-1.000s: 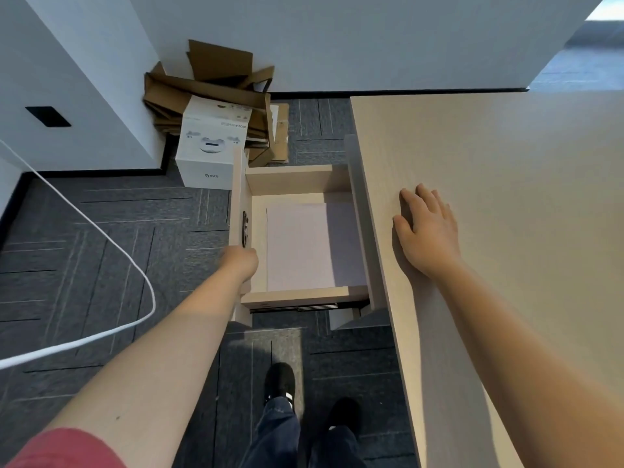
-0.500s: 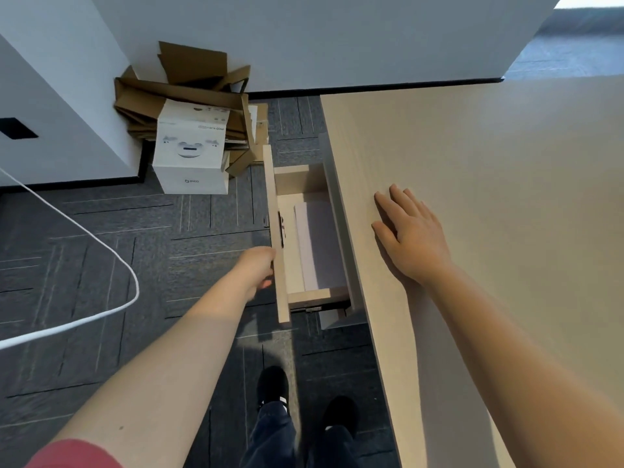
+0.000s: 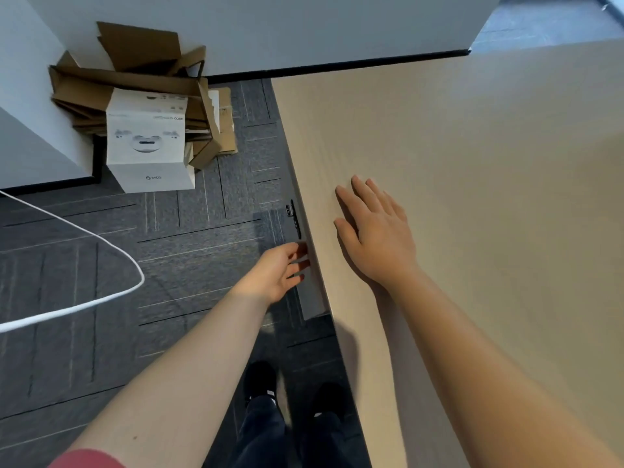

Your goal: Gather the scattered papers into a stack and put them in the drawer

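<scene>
The drawer (image 3: 309, 292) is pushed fully in under the light wooden desk (image 3: 472, 163); only its grey front and dark handle (image 3: 293, 217) show along the desk's left edge. The papers are hidden inside. My left hand (image 3: 278, 270) is at the drawer front, just below the handle, its straight fingers touching the front. My right hand (image 3: 374, 231) lies flat, palm down, on the desk top near its left edge.
A white product box (image 3: 148, 146) stands on the grey carpet against a pile of flattened brown cardboard (image 3: 135, 72) by the wall. A white cable (image 3: 84, 231) loops across the floor at left. My black shoes (image 3: 260, 376) are below the desk's edge.
The drawer, wide open with the paper stack showing one second ago and half shut after that, is now fully closed. My left hand followed its front to the right. My right hand stayed on the desk.
</scene>
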A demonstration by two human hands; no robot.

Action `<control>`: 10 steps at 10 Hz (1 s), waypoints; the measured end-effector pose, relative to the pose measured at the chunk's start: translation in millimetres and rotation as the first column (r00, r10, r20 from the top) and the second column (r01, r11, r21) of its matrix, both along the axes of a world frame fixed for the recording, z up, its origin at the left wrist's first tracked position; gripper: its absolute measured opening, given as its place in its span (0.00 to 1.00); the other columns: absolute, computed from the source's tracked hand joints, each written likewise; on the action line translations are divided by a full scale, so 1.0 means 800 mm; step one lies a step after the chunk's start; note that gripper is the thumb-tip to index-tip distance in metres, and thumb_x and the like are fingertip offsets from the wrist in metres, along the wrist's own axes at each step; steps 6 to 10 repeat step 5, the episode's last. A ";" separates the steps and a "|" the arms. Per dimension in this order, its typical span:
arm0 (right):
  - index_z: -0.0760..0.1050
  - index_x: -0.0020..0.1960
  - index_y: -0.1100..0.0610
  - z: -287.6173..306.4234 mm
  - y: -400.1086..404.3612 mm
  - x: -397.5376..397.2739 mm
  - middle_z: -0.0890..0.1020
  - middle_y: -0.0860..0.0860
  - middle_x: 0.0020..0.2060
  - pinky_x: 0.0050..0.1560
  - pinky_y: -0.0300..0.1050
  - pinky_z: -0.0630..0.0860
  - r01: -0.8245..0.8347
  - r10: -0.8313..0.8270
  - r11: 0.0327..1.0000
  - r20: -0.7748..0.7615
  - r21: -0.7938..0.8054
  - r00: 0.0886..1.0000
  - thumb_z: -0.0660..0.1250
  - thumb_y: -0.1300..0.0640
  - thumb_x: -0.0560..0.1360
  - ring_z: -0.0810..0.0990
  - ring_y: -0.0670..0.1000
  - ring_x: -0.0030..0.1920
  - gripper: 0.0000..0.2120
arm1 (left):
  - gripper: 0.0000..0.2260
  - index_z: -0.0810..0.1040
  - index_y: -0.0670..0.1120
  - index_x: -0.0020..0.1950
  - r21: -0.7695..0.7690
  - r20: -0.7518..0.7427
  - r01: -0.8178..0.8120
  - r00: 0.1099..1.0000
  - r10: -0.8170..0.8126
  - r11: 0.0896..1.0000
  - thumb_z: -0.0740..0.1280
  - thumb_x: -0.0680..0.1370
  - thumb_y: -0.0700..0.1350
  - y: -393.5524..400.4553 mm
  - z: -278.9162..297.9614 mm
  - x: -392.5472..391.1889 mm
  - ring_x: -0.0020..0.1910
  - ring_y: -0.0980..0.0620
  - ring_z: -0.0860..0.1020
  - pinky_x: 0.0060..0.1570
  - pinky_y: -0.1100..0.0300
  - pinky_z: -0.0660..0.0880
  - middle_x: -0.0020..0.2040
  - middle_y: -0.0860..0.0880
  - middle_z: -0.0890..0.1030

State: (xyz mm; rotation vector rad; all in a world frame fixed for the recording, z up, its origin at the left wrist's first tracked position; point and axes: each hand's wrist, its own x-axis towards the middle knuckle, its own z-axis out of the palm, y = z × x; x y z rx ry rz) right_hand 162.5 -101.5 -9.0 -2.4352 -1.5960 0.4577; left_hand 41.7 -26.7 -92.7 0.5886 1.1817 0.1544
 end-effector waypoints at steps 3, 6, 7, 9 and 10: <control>0.56 0.74 0.51 -0.005 0.000 0.000 0.55 0.51 0.76 0.75 0.46 0.44 0.034 -0.034 0.999 -0.042 -0.006 0.999 0.53 0.52 0.79 0.48 0.51 0.77 0.24 | 0.16 0.71 0.46 0.65 0.007 -0.018 0.181 0.983 -0.180 0.984 0.55 0.80 0.48 0.000 0.018 0.000 0.63 0.49 0.71 0.71 0.49 0.60 0.55 0.52 0.75; 0.76 0.58 0.56 0.065 -0.046 -0.038 0.80 0.46 0.54 0.63 0.40 0.72 0.329 -0.185 0.940 -0.677 0.089 0.712 0.62 0.61 0.76 0.77 0.40 0.55 0.12 | 0.09 0.74 0.52 0.46 0.479 -0.143 0.256 0.967 -0.213 0.840 0.56 0.80 0.43 -0.005 0.132 -0.052 0.53 0.52 0.74 0.57 0.59 0.69 0.50 0.51 0.76; 0.76 0.58 0.56 0.065 -0.046 -0.038 0.80 0.46 0.54 0.63 0.40 0.72 0.329 -0.185 0.940 -0.677 0.089 0.712 0.62 0.61 0.76 0.77 0.40 0.55 0.12 | 0.09 0.74 0.52 0.46 0.479 -0.143 0.256 0.967 -0.213 0.840 0.56 0.80 0.43 -0.005 0.132 -0.052 0.53 0.52 0.74 0.57 0.59 0.69 0.50 0.51 0.76; 0.76 0.58 0.56 0.065 -0.046 -0.038 0.80 0.46 0.54 0.63 0.40 0.72 0.329 -0.185 0.940 -0.677 0.089 0.712 0.62 0.61 0.76 0.77 0.40 0.55 0.12 | 0.09 0.74 0.52 0.46 0.479 -0.143 0.256 0.967 -0.213 0.840 0.56 0.80 0.43 -0.005 0.132 -0.052 0.53 0.52 0.74 0.57 0.59 0.69 0.50 0.51 0.76; 0.76 0.58 0.56 0.065 -0.046 -0.038 0.80 0.46 0.54 0.63 0.40 0.72 0.329 -0.185 0.940 -0.677 0.089 0.712 0.62 0.61 0.76 0.77 0.40 0.55 0.12 | 0.09 0.74 0.52 0.46 0.479 -0.143 0.256 0.967 -0.213 0.840 0.56 0.80 0.43 -0.005 0.132 -0.052 0.53 0.52 0.74 0.57 0.59 0.69 0.50 0.51 0.76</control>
